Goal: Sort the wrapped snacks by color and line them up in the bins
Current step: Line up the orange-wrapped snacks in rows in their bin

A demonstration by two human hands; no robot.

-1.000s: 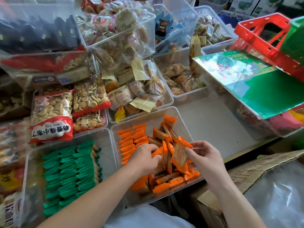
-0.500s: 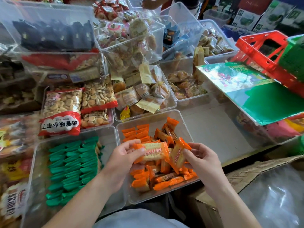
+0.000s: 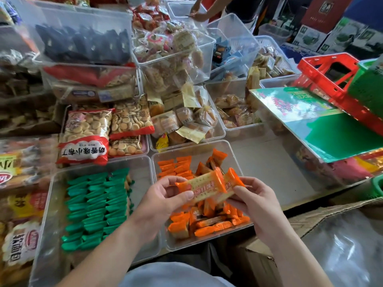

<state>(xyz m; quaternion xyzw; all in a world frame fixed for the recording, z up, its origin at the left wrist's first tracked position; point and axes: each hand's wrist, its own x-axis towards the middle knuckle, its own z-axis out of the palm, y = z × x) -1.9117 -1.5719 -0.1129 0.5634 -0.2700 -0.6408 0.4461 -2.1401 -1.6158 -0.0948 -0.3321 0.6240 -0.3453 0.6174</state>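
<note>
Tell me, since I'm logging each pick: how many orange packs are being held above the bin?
2. The front orange pack is pinched at its end by the left hand; the rear orange pack sits behind it, held by the right hand. Another could hide behind.

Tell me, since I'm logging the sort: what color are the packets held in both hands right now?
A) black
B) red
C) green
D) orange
D: the left hand and the right hand both pinch orange packets, held above the bin that holds the other orange ones.
</note>
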